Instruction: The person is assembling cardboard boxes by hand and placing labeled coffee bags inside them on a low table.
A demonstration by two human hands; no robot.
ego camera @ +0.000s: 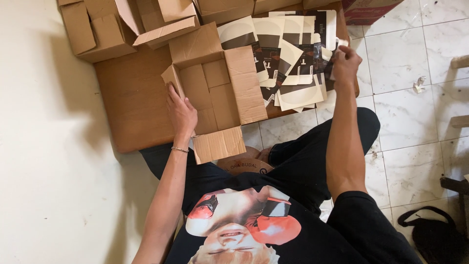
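Your left hand rests flat on the open box at the desk's near edge; your right hand pinches one flat carton from the far-right stack. Judging by that, next carry it to the box.

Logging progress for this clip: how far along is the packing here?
Early. Done: the open cardboard box is set up but empty. In hand: the left hand steadies its flap, and the right hand picks at the flat printed cartons. Left: the whole fanned pile remains outside.
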